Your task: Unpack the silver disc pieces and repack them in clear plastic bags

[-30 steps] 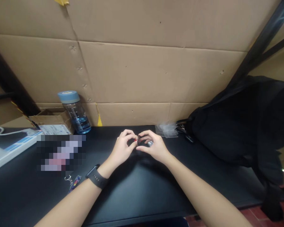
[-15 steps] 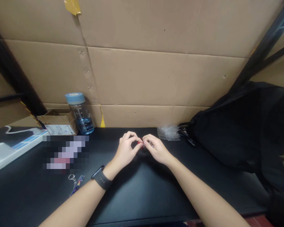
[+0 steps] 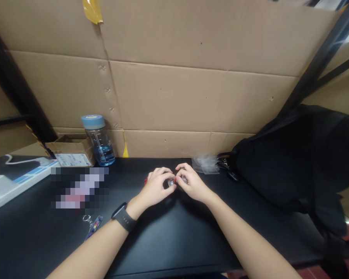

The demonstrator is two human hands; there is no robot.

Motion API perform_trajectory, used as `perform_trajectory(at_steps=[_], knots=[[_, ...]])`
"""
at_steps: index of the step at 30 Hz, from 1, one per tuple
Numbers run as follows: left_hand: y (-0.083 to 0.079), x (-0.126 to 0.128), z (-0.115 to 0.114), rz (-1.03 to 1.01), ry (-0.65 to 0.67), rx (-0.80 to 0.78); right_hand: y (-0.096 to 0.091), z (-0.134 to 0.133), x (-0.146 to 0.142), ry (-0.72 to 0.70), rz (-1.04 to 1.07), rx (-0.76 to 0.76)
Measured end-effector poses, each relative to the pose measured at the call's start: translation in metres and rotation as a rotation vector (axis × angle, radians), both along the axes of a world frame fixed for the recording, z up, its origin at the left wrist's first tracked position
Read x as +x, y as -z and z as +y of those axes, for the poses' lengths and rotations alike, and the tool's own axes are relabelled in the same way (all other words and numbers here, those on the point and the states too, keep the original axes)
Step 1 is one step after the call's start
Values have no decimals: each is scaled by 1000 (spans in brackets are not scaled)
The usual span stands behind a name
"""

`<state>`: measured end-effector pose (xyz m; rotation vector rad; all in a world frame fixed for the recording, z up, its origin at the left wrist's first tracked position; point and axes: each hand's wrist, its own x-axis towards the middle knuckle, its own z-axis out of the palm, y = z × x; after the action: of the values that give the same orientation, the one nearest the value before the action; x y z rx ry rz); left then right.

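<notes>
Near the middle of the black desktop, my left hand and my right hand meet at the fingertips. Between them is a small, shiny, see-through thing with a bit of red on it; its kind is too small to tell. My left thumb and fingers curl round its left side, and my right fingers pinch at its right side. Another small red thing peeks out beyond the left knuckles, mostly hidden by that hand. A dark watch is on my left wrist.
Clear plastic bags lie beyond my right hand, beside a black backpack. At left stand a water bottle, a small cardboard box and a white power strip. A keyring lies near my left forearm. Cardboard walls the back.
My fingers have spread a little and shifted, and the clear thing now shows between them. The red piece beyond the left knuckles has come into sight. The camera view has tilted slightly.
</notes>
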<state>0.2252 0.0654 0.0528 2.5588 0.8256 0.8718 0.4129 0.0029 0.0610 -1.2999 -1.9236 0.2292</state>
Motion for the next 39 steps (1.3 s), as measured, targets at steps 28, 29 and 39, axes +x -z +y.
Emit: perform_trajectory(at_steps=[28, 29, 39], knots=[[5, 2, -6, 108, 188, 40, 4, 2, 134, 747, -363, -405], [5, 2, -6, 109, 192, 39, 2, 1, 135, 760, -363, -401], [6, 3, -8, 103, 241, 23, -19, 0, 113, 656, -198, -28]])
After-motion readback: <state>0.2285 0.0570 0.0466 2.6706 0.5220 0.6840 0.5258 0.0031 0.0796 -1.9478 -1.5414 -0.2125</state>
